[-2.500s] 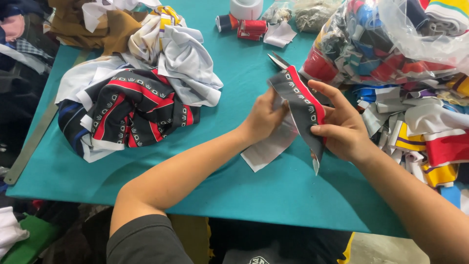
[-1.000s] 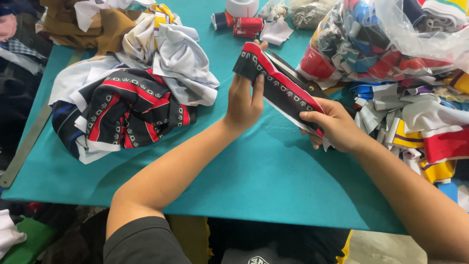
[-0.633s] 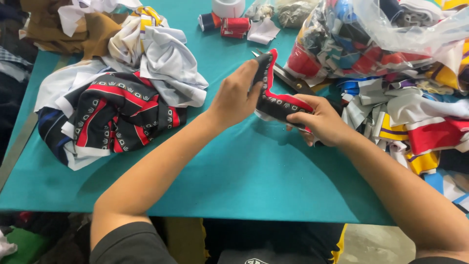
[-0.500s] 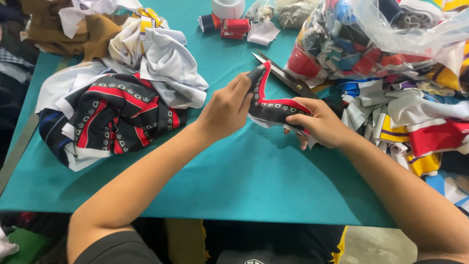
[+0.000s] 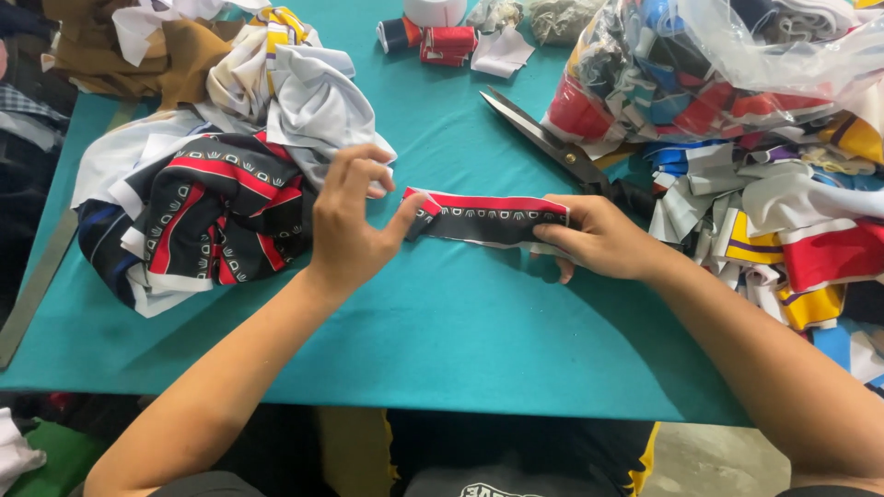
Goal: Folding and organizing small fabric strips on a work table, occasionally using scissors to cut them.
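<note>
Fabric strip: a folded band of black cloth (image 5: 486, 221) with a red edge and a row of small white marks lies flat on the teal table (image 5: 442, 368), stretched sideways between the two hands.
Left hand: the left hand (image 5: 350, 221) pinches the strip's left end with the thumb, the other fingers spread wide and lifted above it.
Right hand: the right hand (image 5: 603, 237) lies flat over the strip's right end, fingers pressing it to the table.
Plastic bag: a clear bag (image 5: 737, 64) at the upper right, bulging with red, blue, white and yellow scraps; loose scraps (image 5: 792, 230) spill out below it, just beside the right wrist.
Scissors: large dark scissors (image 5: 543, 143) lie on the table just above the strip, points toward the upper left.
Thread spools: a dark spool (image 5: 398, 33) and a red spool (image 5: 449, 42) stand at the top edge, near a white roll (image 5: 435, 11).
Cloth heap: a pile of black, red and white patterned cloth (image 5: 212, 212) sits left of the left hand, with white and brown pieces behind it.
Change: half a second ago the strip was held up off the table and bent between the hands; now it is laid out straight and flat, and the left hand's fingers have opened.
</note>
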